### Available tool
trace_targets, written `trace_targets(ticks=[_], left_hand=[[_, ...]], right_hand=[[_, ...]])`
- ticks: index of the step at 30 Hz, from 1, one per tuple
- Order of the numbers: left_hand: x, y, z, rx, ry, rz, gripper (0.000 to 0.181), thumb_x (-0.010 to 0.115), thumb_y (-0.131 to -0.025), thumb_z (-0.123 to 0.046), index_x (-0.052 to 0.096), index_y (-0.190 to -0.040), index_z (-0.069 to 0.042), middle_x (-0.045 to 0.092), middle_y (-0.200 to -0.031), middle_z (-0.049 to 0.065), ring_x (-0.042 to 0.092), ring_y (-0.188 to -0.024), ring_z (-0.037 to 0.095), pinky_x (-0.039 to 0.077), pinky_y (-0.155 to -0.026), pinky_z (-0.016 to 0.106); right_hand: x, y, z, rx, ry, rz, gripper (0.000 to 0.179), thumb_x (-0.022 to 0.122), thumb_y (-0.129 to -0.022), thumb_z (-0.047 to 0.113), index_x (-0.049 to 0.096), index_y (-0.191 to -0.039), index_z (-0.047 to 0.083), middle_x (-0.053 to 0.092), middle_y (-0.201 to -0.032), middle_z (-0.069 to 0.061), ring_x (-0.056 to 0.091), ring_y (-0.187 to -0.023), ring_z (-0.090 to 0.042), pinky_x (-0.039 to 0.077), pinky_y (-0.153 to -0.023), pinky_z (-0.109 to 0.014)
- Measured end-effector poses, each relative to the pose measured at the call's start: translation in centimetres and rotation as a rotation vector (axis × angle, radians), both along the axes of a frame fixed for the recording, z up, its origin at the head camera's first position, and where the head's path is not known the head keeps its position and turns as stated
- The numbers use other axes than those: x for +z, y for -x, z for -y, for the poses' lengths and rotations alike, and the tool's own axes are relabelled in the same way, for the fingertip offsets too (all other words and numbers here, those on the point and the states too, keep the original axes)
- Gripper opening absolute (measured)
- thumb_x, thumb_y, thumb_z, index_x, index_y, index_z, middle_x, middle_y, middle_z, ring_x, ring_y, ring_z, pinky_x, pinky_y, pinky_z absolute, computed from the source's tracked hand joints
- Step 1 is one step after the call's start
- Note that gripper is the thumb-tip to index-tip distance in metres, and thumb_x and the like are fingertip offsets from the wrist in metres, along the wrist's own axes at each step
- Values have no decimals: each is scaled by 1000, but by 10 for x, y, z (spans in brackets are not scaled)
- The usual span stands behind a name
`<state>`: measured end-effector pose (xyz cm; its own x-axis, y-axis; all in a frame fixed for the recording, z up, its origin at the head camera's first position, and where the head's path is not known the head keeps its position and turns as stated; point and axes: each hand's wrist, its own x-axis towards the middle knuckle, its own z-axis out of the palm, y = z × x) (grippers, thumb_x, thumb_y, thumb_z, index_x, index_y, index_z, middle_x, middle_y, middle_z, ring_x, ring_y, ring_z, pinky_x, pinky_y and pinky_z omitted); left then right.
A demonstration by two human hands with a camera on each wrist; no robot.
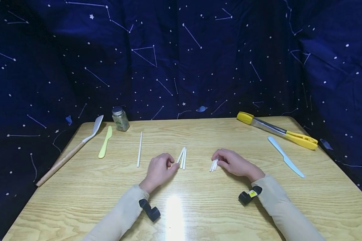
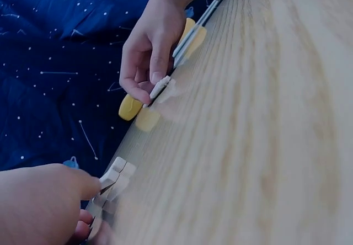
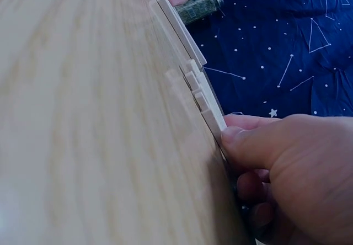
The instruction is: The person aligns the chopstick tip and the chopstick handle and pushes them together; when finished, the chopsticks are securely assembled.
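Observation:
In the head view my left hand (image 1: 160, 169) rests low over the table, fingers curled, with the thumb tip at the lower end of a slanted white stick (image 1: 180, 155). More white sticks (image 1: 184, 159) lie side by side just right of it. My right hand (image 1: 233, 163) holds a small bunch of white sticks (image 1: 213, 165) between thumb and fingers, their near ends angled toward me. In the right wrist view the bunch (image 3: 201, 96) shows stepped, uneven ends by the thumb. From the left wrist the white stick ends (image 2: 115, 170) appear right at my left fingertips.
A longer white stick (image 1: 139, 149) lies left of my left hand. Farther left are a yellow knife (image 1: 105, 142), a spice jar (image 1: 120, 118) and a wooden-handled spatula (image 1: 69, 154). At right lie yellow tongs (image 1: 277, 130) and a blue knife (image 1: 286, 157). A dark starry cloth (image 1: 181, 67) hangs behind the table.

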<state>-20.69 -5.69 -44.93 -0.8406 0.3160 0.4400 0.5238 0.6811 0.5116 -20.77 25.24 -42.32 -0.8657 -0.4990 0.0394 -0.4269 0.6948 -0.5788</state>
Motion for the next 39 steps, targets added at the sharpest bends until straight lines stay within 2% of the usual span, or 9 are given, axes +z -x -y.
trace_targets(ticks=[9, 15, 22, 26, 33, 39], left_hand=[[0, -1, -2, 49, 12, 1, 13, 73, -79, -18, 64, -74, -10, 54, -63, -3, 42, -53, 4, 35, -53, 20], [0, -3, -3, 93, 7, -23, 10, 69, -78, -12, 63, -70, -10, 53, -62, -2, 40, -51, 5, 32, -48, 20], [0, -5, -3, 114, 2, -21, 11, 71, -78, -15, 63, -73, -9, 54, -63, -1, 41, -53, 6, 33, -50, 21], [-1, -5, -3, 119, 7, -18, 13, 73, -78, -17, 64, -74, -9, 54, -63, -2, 42, -54, 6, 34, -51, 21], [-1, -5, -3, 121, -8, -17, 13, 73, -79, -16, 64, -73, -8, 53, -62, -2, 41, -53, 6, 34, -51, 21], [-1, -6, -3, 140, -22, -3, 11, 71, -80, -13, 64, -73, -8, 52, -63, -4, 41, -54, 6, 33, -51, 21]], right_hand=[[-3, 1, -1, 35, 28, -56, 13, 56, -94, 2, 59, -104, 10, 51, -81, 4, 45, -72, -10, 40, -62, -25], [-2, 2, 0, 13, 17, -19, 7, 58, -94, 6, 56, -99, 12, 46, -76, 4, 43, -68, -10, 38, -61, -24], [-2, 3, 0, 6, 15, -2, 4, 58, -96, 11, 55, -97, 9, 44, -74, 5, 42, -67, -10, 37, -61, -23], [-1, 2, 0, -1, 37, 0, 5, 59, -95, 9, 55, -98, 11, 45, -74, 4, 43, -66, -10, 37, -60, -23], [-1, 1, -1, -4, 57, 7, 21, 60, -93, 4, 61, -112, 13, 52, -82, 3, 46, -72, -11, 40, -64, -23], [-4, 2, -1, 13, 64, -12, 15, 60, -93, 3, 67, -102, 13, 56, -84, 4, 45, -71, -9, 40, -63, -22]])
